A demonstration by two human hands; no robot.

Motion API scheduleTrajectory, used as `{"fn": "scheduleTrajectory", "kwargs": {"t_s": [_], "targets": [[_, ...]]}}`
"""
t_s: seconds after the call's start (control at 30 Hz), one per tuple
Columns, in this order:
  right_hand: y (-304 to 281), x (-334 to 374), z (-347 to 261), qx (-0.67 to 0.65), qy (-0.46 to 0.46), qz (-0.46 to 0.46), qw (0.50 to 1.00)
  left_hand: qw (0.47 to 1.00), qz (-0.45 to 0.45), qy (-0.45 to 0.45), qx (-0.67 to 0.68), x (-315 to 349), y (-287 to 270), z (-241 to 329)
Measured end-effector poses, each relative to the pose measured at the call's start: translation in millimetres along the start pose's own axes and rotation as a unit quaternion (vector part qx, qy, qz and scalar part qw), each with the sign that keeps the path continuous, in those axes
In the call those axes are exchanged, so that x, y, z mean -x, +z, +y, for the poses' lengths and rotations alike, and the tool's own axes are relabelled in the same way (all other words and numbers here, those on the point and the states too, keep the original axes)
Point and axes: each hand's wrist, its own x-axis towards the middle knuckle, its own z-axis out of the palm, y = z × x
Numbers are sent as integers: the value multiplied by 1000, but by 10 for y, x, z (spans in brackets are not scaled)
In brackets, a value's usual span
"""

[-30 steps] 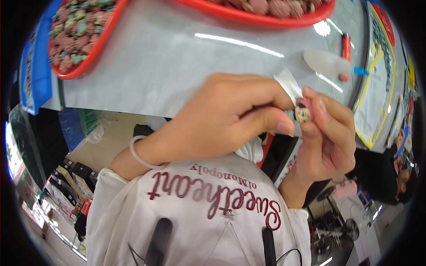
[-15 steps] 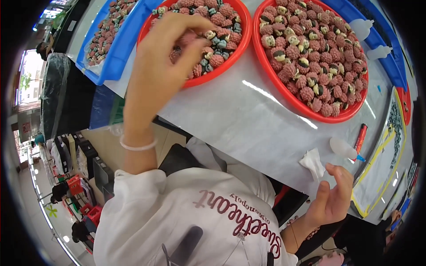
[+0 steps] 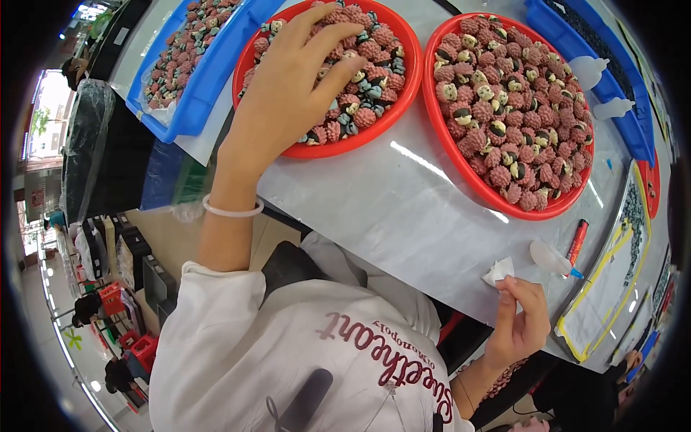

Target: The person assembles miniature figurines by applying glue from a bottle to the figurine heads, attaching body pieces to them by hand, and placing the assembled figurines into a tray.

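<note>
"Writing?"
"Dark red script lettering (image 3: 389,356) across the white fabric sweatshirt (image 3: 230,345)."
"Left hand (image 3: 282,101)?"
"Fingers spread wide over knobbly pink pieces with pale blue and dark bits (image 3: 365,117), in the round red plastic basin (image 3: 327,150). Can't tell if they touch any."
"Right hand (image 3: 525,317)?"
"Fingers narrow, tips at a crumpled white tissue (image 3: 497,271); can't tell if it's pinched."
"Edges, room?"
"Tissue's near the wearer's edge of the shiny grey surface (image 3: 345,209). Broad stretch between basin and tissue. Second round red plastic basin (image 3: 536,214) just beside the first; translucent blue-tipped bottle (image 3: 548,258) right of the tissue."
</note>
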Motion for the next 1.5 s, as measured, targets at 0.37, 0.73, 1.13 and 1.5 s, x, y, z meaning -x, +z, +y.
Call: {"fn": "scheduleTrajectory", "kwargs": {"t_s": [0.37, 0.73, 1.13, 1.5], "targets": [[80, -3, -18, 9, -5, 16, 1000, 999, -18, 13, -37, 55, -35, -106], [39, 38, -15, 18, 8, 29, 999, 997, -57, 45, 14, 22, -138, -67], [-1, 58, 33, 20, -3, 14, 1000, 993, -67, 95, -17, -28, -124, -166], [-12, 58, 36, 20, 9, 16, 1000, 919, 18, 50, 391, -11, -181, 18]]}}
